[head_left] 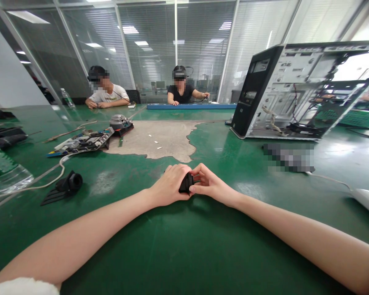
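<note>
Both hands on a small black part (185, 184), held close above the bench (184, 254), mid-view.
Left hand (171, 185): fingers wrapped around the part, back of hand up, covering much of it. Right hand (211, 187): thumb and fingers clamped on its right edge; exact contact of the farther fingertips can't be told. Worn tan patch (162, 139) just beyond the hands. Black plastic piece (70, 182) lies left, well apart; circuit board (83, 142) behind it. Open PC case (264, 94) stands upright, far right.
</note>
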Demonstrator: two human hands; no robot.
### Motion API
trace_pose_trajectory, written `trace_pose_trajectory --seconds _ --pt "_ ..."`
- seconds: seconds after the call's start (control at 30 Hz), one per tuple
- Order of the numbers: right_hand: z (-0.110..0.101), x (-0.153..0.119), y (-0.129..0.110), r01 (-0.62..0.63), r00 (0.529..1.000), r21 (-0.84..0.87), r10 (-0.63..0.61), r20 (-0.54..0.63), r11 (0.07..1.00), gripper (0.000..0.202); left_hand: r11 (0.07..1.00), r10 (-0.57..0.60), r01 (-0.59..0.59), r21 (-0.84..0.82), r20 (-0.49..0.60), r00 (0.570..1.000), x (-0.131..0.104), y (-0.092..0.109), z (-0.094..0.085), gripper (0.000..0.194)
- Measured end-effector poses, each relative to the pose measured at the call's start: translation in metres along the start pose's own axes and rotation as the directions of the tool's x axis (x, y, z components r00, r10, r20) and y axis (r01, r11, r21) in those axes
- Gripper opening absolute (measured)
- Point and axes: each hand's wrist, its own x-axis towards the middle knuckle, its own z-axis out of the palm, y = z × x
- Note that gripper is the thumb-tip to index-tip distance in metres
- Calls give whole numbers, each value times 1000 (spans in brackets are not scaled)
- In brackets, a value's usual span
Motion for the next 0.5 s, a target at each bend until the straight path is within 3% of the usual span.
trace_pose_trajectory --seconds 0.3,0.5 --pt "2 3 2 -20 995 -55 15 -100 998 22 1000 13 -13 5 -16 1000 0 0 0 49" --pt "0 3 1 -28 999 -9 27 -28 1000 27 1000 9 -9 3 -25 1000 0 0 1 50"
